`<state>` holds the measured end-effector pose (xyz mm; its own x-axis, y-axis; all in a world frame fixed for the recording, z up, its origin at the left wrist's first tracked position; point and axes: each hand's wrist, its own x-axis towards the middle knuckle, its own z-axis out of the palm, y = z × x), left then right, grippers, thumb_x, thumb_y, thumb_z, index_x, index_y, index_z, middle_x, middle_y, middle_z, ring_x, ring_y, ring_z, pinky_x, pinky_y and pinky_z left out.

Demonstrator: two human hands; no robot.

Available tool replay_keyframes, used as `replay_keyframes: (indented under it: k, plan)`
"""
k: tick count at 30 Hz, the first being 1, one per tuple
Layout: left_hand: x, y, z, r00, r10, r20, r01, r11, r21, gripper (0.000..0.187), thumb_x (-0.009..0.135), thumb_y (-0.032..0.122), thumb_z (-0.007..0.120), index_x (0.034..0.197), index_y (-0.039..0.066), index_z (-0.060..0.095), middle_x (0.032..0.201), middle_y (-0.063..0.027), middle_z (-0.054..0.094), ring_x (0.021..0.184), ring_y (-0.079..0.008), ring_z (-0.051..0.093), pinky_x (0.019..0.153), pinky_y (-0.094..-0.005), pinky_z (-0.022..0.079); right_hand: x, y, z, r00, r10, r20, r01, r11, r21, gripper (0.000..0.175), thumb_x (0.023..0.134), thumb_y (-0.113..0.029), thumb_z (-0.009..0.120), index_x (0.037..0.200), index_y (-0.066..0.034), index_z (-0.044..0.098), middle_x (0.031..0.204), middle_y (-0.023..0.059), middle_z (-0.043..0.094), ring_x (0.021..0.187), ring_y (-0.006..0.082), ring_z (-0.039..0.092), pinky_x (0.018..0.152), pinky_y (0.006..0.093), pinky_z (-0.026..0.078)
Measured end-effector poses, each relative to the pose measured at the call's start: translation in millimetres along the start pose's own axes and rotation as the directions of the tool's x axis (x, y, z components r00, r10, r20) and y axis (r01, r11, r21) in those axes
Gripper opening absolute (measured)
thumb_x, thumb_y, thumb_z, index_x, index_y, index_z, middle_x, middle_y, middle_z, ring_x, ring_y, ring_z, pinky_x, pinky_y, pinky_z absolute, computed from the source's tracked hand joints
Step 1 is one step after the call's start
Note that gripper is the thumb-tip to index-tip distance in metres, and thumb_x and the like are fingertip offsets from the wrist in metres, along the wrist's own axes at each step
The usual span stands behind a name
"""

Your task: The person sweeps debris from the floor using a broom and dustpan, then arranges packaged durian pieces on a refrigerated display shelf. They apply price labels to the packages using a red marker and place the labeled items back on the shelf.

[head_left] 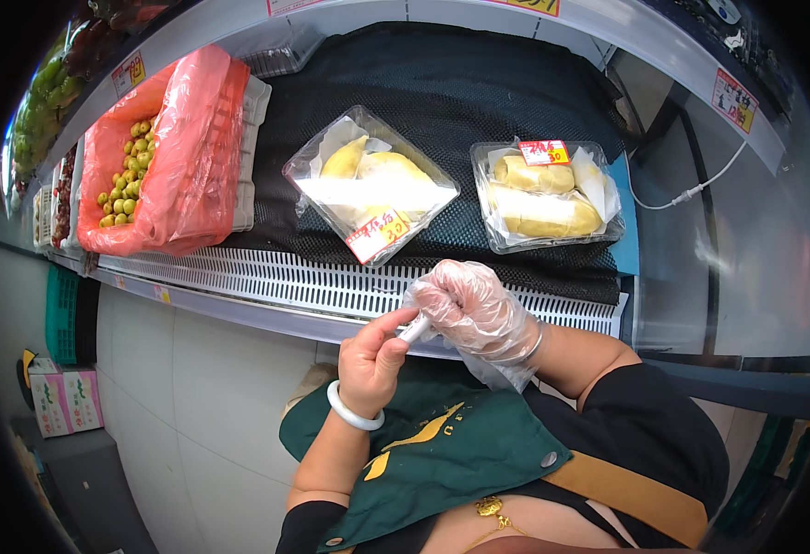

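My left hand (376, 353), bare and with a pale bangle at the wrist, grips a small white cylindrical object (415, 328), perhaps a marker, between thumb and fingers. My right hand (470, 305), in a clear plastic glove, is curled at the object's other end; whether it also grips it is hard to tell. Beyond my hands, a clear clamshell pack of peeled durian (394, 170) lies turned at an angle on black mesh matting (405, 90). A second clear pack of durian (551, 213) is to its right. Both packs bear red and yellow price labels.
At left on the shelf stands a crate lined with red plastic (197, 159), holding small green-yellow fruit (131, 173). A white slotted grille (259, 277) runs along the shelf's front. A white cable (706, 181) hangs at right. Printed cartons (65, 398) stand at lower left.
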<state>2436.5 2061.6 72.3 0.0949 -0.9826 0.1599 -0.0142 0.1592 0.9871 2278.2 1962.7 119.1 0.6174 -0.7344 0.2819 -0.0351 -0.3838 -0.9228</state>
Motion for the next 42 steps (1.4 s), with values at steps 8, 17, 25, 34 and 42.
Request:
replay_keyframes:
  k: [8,17,25,34,42]
  plan:
    - [25.6,-34.7,-5.4,0.98,-0.143,-0.142,0.159,0.981,0.109,0.021,0.089,0.018,0.067,0.08,0.003,0.057,0.069,0.0039,0.053,0.061,-0.0033,0.044,0.055,-0.0191,0.036,61.5,10.5,-36.8,0.964,0.025,0.266,0.028,0.981,-0.194,0.045,0.097,-0.047,0.042,0.097,-0.0067,0.063,0.078,0.0129,0.061,0.078,0.0282,0.06,0.073,0.0365,0.048]
    - [77.5,-71.9,-8.8,0.921,-0.233,-0.314,0.107,0.922,-0.372,0.053,0.094,0.02,0.06,0.135,-0.007,0.038,0.121,-0.0113,0.056,0.107,-0.0146,0.054,0.093,-0.027,0.043,170.0,84.1,-54.0,0.86,0.509,0.035,-0.409,0.73,-0.548,0.047,0.093,-0.043,0.049,0.11,-0.0011,0.063,0.109,0.0211,0.064,0.106,0.0336,0.06,0.091,0.0374,0.045]
    - [84.2,-23.0,-9.1,0.918,-0.189,-0.348,-0.026,0.848,-0.529,0.043,0.092,0.004,0.054,0.133,-0.003,0.041,0.106,-0.0055,0.058,0.08,-0.0064,0.047,0.068,-0.0204,0.037,168.2,71.9,-54.8,0.875,0.484,0.019,-0.482,0.874,-0.056,0.022,0.09,-0.02,0.06,0.098,0.0009,0.061,0.091,0.0131,0.063,0.081,0.0237,0.063,0.075,0.0349,0.051]
    - [173.2,-14.0,-114.9,0.936,-0.319,-0.147,0.25,0.899,-0.359,0.026,0.093,0.008,0.054,0.119,0.007,0.056,0.076,0.0063,0.055,0.05,0.001,0.035,0.041,-0.0153,0.025,172.4,79.5,-19.0,0.692,0.7,-0.176,-0.462,0.616,0.638,0.018,0.093,-0.015,0.056,0.098,0.0012,0.06,0.09,0.0127,0.066,0.08,0.0214,0.066,0.071,0.037,0.056]
    - [160.9,-61.1,-135.7,0.916,-0.347,-0.203,0.304,0.928,-0.216,0.03,0.097,0.023,0.054,0.125,0.011,0.055,0.063,0.0098,0.04,0.046,-0.0009,0.03,0.041,-0.019,0.023,124.8,39.4,-77.5,0.836,0.508,-0.208,-0.378,0.808,0.452,0.046,0.084,-0.029,0.07,0.121,-0.0077,0.055,0.112,0.0048,0.058,0.105,0.0171,0.052,0.092,0.0408,0.038]
